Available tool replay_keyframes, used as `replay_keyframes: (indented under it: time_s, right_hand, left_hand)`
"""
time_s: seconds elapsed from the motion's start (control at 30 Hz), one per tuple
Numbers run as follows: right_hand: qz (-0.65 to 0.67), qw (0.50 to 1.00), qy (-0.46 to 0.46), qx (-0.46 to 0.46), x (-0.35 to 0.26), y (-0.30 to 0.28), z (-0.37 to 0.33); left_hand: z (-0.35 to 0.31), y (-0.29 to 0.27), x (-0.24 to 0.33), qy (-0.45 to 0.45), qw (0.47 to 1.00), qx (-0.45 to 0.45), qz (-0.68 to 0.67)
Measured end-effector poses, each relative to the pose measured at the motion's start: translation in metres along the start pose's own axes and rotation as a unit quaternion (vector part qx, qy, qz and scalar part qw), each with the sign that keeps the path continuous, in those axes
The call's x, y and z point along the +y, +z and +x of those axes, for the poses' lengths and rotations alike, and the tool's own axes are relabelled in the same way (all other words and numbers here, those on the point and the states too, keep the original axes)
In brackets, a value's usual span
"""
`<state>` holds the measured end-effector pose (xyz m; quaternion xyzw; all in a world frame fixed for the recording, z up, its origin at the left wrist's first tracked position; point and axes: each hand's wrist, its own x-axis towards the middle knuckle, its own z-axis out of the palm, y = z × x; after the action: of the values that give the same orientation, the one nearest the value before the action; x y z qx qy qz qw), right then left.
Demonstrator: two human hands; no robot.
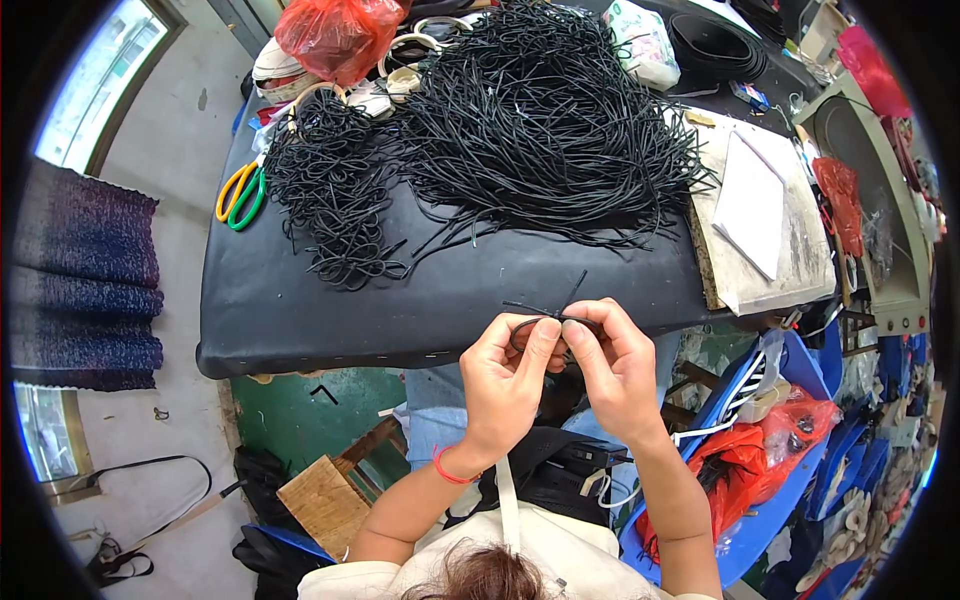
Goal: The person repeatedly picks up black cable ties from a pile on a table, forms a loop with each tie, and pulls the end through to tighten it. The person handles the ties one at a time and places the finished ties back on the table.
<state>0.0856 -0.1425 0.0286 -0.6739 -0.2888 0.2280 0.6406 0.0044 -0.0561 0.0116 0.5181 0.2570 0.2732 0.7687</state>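
Note:
Between my two hands, just off the near edge of the black-covered table (480, 290), is a thin black cord (574, 287) bent into loops, its two free ends sticking up and away from me. My left hand (510, 375) pinches it between thumb and forefinger. Thumb and fingers of my right hand (615, 370) close on the same cord, the thumbtips almost touching. Where the strands cross, the fingers partly hide them. Beyond, a large heap of straight black cords (550, 130) covers the table, with a smaller pile of looped, knotted cords (330, 180) at its left.
Scissors (243, 190) with yellow and green handles lie at the table's left edge. A red plastic bag (335, 35) sits at the back left. At right is a worn board (720, 240) with white paper (750, 205). A blue bin (740, 560) holding red bags stands beside my right arm.

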Motion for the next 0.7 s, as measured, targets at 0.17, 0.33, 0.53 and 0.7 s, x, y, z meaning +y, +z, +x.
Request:
replay_keyframes:
  time_s: [0.17,0.33,0.53,0.7]
  right_hand:
    - [-0.007,1.0,0.003,-0.013,0.004,0.0,0.0]
    - [0.017,0.998,0.055,-0.029,0.006,-0.002,0.001]
    - [0.222,0.955,0.191,-0.046,0.003,-0.014,0.018]
    - [0.14,0.976,0.164,-0.031,0.012,-0.013,0.018]
  left_hand:
    - [-0.001,0.0,-0.004,-0.012,0.999,0.008,-0.029]
    - [0.002,-0.004,-0.004,-0.058,0.996,-0.002,-0.073]
    - [0.008,-0.01,0.001,-0.071,0.991,-0.03,-0.107]
    - [0.007,-0.013,0.003,-0.068,0.996,-0.046,-0.036]
